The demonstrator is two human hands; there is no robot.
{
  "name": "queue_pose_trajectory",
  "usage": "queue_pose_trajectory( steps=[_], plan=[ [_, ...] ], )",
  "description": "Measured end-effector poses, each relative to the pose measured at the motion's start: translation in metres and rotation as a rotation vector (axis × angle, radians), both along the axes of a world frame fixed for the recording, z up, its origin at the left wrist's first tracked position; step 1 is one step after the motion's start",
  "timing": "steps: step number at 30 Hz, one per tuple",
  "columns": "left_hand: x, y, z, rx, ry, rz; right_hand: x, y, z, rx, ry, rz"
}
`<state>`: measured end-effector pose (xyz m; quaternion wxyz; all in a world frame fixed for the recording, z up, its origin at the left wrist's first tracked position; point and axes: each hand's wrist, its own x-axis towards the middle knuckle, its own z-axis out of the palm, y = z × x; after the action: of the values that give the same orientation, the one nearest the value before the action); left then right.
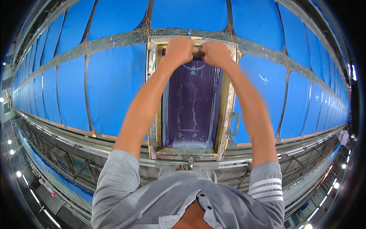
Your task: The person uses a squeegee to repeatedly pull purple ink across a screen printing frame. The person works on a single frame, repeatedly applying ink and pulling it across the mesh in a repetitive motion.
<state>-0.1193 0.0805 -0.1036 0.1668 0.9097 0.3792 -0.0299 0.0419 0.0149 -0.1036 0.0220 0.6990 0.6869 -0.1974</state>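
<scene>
My left hand (178,49) and right hand (215,52) both grip the squeegee (197,50), fingers wrapped tight, at the screen's (190,103) far edge.

**Long printing table, fabric-laid**

Long printing table (114,139) ran from left edge to right edge of the frame. Blue fabric panels (114,84) lay flat in a row upon it; a wooden-framed printing screen (192,107) sat at centre, on one panel.
</scene>
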Motion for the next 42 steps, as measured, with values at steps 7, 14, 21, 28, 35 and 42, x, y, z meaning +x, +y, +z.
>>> queue_pose_trajectory(
  steps=[7,14,21,28,35,42],
  plan=[
    [-0.086,-0.181,0.002,-0.097,-0.101,0.033,-0.078,-0.181,0.002,0.126,0.144,0.12],
    [-0.158,-0.353,0.013,-0.201,-0.062,0.031,-0.151,-0.357,-0.001,0.105,0.171,0.142],
    [-0.15,-0.379,0.022,-0.149,-0.189,0.059,-0.066,-0.327,-0.004,0.667,0.138,-0.55],
    [-0.142,-0.394,-0.009,-0.108,-0.201,0.021,0.017,-0.31,-0.082,0.376,0.505,-1.159],
    [-0.199,-0.38,0.005,-0.099,-0.312,0.155,-0.042,-0.276,0.006,0.491,0.553,-1.138],
    [-0.336,-0.315,0.017,-0.062,-0.168,0.189,-0.189,-0.212,-0.037,0.532,0.688,-1.106]
  ],
)
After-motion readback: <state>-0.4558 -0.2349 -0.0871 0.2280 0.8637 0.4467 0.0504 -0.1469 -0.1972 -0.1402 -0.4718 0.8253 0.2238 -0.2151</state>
